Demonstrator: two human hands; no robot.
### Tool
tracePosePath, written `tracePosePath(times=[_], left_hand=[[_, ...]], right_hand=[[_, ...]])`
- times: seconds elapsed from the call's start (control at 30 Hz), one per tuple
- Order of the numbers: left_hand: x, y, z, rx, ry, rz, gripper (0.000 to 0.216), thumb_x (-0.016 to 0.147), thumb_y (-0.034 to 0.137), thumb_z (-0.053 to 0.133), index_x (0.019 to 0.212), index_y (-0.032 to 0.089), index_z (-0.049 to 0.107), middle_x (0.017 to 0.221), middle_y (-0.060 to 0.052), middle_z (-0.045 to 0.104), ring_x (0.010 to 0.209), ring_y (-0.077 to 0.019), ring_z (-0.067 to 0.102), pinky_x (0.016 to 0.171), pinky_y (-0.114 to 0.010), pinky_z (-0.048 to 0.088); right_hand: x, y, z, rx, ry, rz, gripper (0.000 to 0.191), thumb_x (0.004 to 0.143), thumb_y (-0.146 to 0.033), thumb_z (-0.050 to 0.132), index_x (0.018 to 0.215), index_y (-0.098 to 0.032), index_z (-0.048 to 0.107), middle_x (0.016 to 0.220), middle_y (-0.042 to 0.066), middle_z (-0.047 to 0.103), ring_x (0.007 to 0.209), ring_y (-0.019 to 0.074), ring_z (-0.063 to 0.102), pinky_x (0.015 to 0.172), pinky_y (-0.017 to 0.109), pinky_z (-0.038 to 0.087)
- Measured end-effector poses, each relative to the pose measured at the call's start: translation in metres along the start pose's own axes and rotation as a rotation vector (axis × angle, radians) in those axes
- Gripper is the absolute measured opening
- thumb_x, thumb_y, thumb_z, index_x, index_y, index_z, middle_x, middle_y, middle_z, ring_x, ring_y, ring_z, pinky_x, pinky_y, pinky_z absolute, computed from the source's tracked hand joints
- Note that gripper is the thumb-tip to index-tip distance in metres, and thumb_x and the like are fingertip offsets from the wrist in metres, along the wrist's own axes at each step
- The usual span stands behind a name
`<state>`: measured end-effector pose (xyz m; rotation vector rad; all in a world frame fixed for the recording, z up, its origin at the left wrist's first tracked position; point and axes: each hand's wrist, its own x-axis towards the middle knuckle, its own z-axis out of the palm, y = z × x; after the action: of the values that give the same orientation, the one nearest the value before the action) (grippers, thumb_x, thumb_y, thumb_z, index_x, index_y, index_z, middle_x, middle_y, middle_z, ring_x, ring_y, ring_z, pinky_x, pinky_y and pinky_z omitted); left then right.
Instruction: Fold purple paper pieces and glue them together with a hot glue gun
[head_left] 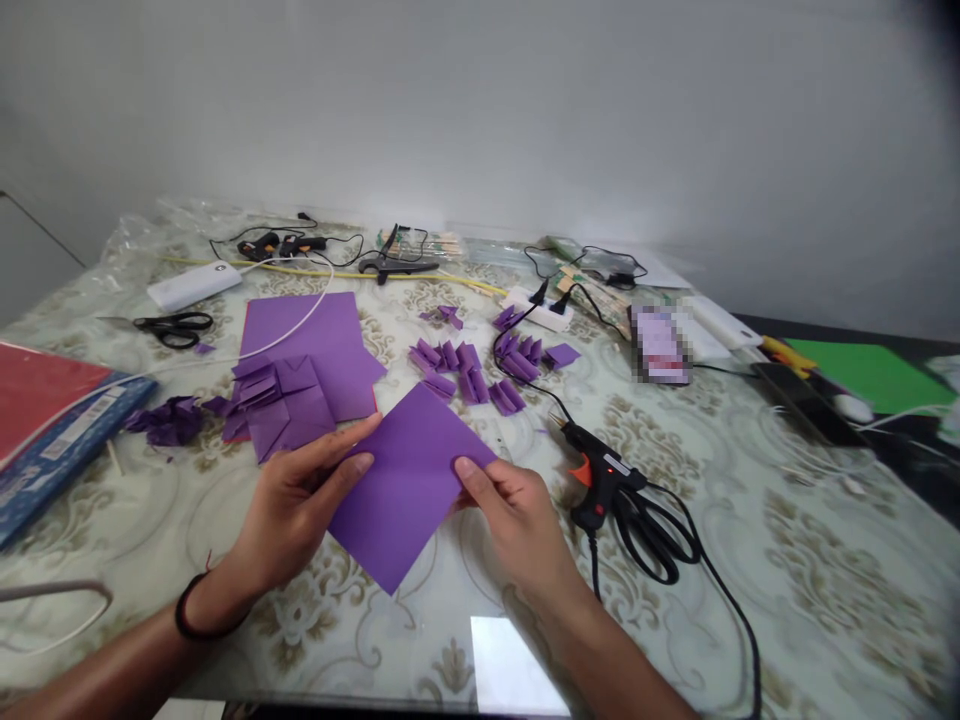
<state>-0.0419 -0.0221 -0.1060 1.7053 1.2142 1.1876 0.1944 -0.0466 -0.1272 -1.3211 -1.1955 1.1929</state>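
Observation:
A square sheet of purple paper (pixel 409 490) is held up between both hands, one corner pointing toward me and a faint crease across it. My left hand (pixel 300 500) pinches its left corner between thumb and fingers. On the opposite corner, my right hand (pixel 517 510) grips with the thumb on top and fingers beneath. Behind the sheet lie several small folded purple paper pieces (pixel 472 375). Larger folded purple papers (pixel 289 405) rest on flat purple sheets (pixel 304 330) to the left. Crumpled purple paper (pixel 169 422) sits further left.
Right of my hands lies a black glue gun (pixel 604 470) with its cord, beside black-handled scissors (pixel 656 540). A phone (pixel 660 345) and power strip (pixel 538 308) stand behind. More scissors (pixel 176 328), a white power bank (pixel 195 285) and a blue-red packet (pixel 67 430) are left.

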Motion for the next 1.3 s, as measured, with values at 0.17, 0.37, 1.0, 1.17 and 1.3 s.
tracePosePath(times=[0.17, 0.37, 1.0, 1.17, 1.3], left_hand=[[0.001, 0.001, 0.0, -0.249, -0.146, -0.196, 0.054, 0.102, 0.045, 0.073, 0.153, 0.028, 0.065, 0.061, 0.007, 0.063, 0.047, -0.0106, 0.054, 0.043, -0.018, 0.044], [0.01, -0.001, -0.007, -0.133, -0.355, -0.278, 0.047, 0.099, 0.051, 0.071, 0.068, 0.018, 0.061, 0.062, 0.003, 0.053, 0.055, -0.0095, 0.046, 0.047, -0.018, 0.037], [0.007, -0.004, -0.004, -0.126, -0.43, -0.296, 0.026, 0.094, 0.044, 0.08, 0.106, 0.021, 0.08, 0.094, -0.004, 0.085, 0.085, -0.0201, 0.078, 0.071, -0.024, 0.058], [0.004, -0.003, 0.002, 0.041, -0.625, -0.159, 0.025, 0.102, 0.042, 0.069, 0.097, 0.02, 0.08, 0.083, -0.001, 0.08, 0.071, -0.0141, 0.07, 0.063, -0.021, 0.049], [0.001, -0.003, 0.005, 0.055, -0.651, -0.065, 0.026, 0.105, 0.035, 0.065, 0.09, 0.02, 0.08, 0.077, 0.001, 0.077, 0.066, -0.0116, 0.065, 0.061, -0.021, 0.044]], right_hand=[[-0.001, -0.004, -0.003, -0.082, 0.014, -0.022, 0.05, 0.096, -0.062, 0.068, 0.068, -0.021, 0.074, 0.065, 0.005, 0.075, 0.063, 0.0212, 0.068, 0.061, 0.032, 0.052], [0.0, -0.005, -0.006, -0.157, -0.045, -0.034, 0.055, 0.095, -0.06, 0.068, 0.058, -0.025, 0.047, 0.054, -0.005, 0.042, 0.052, 0.0122, 0.037, 0.048, 0.028, 0.029], [0.0, -0.01, -0.005, -0.17, -0.231, -0.003, 0.026, 0.098, -0.045, 0.065, 0.086, -0.023, 0.066, 0.072, -0.002, 0.066, 0.067, 0.0149, 0.06, 0.062, 0.026, 0.046], [-0.003, -0.013, -0.001, -0.205, -0.387, -0.034, 0.018, 0.092, -0.028, 0.069, 0.076, -0.022, 0.068, 0.065, -0.003, 0.065, 0.061, 0.0128, 0.057, 0.06, 0.025, 0.044], [-0.005, -0.015, 0.002, -0.216, -0.459, -0.056, 0.018, 0.089, -0.022, 0.07, 0.071, -0.022, 0.067, 0.062, -0.004, 0.063, 0.059, 0.0116, 0.057, 0.059, 0.024, 0.044]])
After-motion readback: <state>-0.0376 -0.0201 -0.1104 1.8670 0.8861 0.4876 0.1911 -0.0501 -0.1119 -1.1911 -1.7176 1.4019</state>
